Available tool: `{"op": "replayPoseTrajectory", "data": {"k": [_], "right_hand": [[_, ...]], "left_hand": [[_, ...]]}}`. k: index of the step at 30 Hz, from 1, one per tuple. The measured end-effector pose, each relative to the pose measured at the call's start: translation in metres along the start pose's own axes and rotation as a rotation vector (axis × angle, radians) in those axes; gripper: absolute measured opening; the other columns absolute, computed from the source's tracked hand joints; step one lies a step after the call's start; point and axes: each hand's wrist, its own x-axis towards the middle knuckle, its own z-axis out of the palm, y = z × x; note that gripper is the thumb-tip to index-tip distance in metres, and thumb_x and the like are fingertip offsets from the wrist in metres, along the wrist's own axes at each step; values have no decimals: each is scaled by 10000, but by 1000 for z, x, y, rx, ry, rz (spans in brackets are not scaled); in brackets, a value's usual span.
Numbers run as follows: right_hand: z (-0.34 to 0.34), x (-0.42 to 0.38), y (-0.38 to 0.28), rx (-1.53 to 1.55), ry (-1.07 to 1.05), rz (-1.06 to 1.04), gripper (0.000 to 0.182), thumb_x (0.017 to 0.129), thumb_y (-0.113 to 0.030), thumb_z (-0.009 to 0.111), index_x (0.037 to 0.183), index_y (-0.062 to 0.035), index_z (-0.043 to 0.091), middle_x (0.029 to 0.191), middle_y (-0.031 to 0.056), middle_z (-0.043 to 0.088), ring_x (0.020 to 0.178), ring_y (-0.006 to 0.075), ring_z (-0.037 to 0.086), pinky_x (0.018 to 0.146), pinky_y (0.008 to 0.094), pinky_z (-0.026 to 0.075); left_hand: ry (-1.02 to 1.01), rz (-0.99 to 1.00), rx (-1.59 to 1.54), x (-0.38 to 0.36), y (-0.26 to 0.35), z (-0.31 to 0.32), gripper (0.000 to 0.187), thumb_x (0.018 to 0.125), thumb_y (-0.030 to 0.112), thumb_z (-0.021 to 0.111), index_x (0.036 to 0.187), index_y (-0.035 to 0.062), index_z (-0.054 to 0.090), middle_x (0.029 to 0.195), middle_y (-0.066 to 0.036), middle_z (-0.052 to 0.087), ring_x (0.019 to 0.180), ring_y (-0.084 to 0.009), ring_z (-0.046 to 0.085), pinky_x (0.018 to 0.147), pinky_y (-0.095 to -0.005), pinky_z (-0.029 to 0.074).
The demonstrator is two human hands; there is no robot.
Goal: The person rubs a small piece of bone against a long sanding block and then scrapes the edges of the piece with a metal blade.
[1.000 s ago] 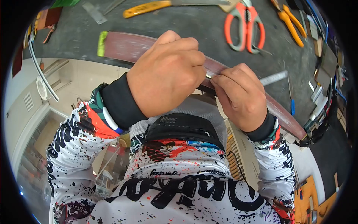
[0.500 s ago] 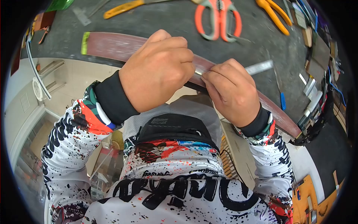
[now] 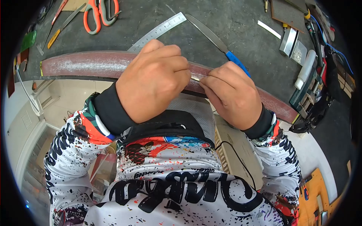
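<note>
A long reddish-brown abrasive strip (image 3: 90, 63), whitened by dust, runs along the near edge of the dark bench. Over its middle, my left hand (image 3: 154, 81) is closed in a fist-like pinch on a thin, light metallic piece (image 3: 195, 78). The fingertips of my right hand (image 3: 233, 92) pinch the other end of that same piece. Only a short length shows between the hands, lying against or just above the strip; the rest is hidden by the fingers.
Beyond the strip lie a steel ruler (image 3: 160, 31), a blue-handled file (image 3: 217, 41), orange-handled scissors (image 3: 93, 17) and a yellow-handled tool (image 3: 54, 38). A white tube (image 3: 306, 67) and a metal block (image 3: 289, 41) stand at the right.
The view has shifted, so the bench tools appear further left and the strip's left part shows more. Both hands keep their pinch on the thin piece, with little change in their pose.
</note>
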Motion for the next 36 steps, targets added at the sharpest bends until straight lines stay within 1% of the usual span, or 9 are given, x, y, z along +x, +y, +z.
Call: {"op": "replayPoseTrajectory", "data": {"k": [6,10,14,18,25,30,31,33,36], "right_hand": [[8,17,-8,9,47,69,233,744,25,816,950,14,709,925,117,660,844,301,633,723,384,541],[7,11,-3,57,55,75,242,736,56,807,954,20,707,923,119,658,823,301,632,708,387,538],[15,25,-8,57,78,71,281,692,78,801,952,24,707,910,122,654,797,300,629,684,391,537],[41,63,-28,48,76,38,307,659,82,795,948,26,706,901,121,652,793,299,624,675,391,536],[110,158,-64,41,31,32,318,645,81,783,950,26,708,908,118,656,793,295,620,682,391,540],[171,203,-77,19,35,0,159,724,20,730,871,-1,671,884,106,615,799,300,600,691,387,534],[176,209,-80,32,23,13,211,731,69,809,906,4,711,879,109,682,762,301,632,676,395,533],[189,218,-84,44,11,8,211,735,70,807,911,3,711,881,109,682,764,300,632,675,394,533],[183,217,-85,67,14,6,214,741,70,804,922,3,712,888,109,683,771,298,633,676,391,534]], "left_hand": [[28,-24,-44,-2,-7,-2,183,731,73,810,886,53,715,867,-31,639,867,-234,616,787,-392,441],[13,-12,-42,5,-2,2,161,744,101,766,882,39,713,853,-33,616,868,-234,602,782,-392,440],[2,12,-43,0,-10,-11,171,732,127,722,871,27,703,853,-39,611,865,-234,590,778,-390,437],[15,-29,-32,-36,-36,-34,171,734,137,714,863,26,698,844,-40,603,864,-234,587,773,-388,434],[45,-59,-39,-114,-115,-85,167,725,124,731,859,34,693,846,-40,600,863,-238,586,773,-391,433],[84,-78,-58,-171,-165,-100,203,703,91,785,879,39,699,864,-46,621,880,-254,607,784,-404,440],[74,-84,-58,-179,-170,-100,222,694,77,802,889,40,702,873,-47,629,885,-260,615,787,-408,443],[80,-93,-49,-194,-180,-102,266,668,48,827,906,44,708,887,-49,642,888,-269,627,791,-413,447],[73,-117,-59,-190,-175,-104,277,665,51,830,914,41,711,897,-52,649,883,-271,625,789,-413,445]]}}
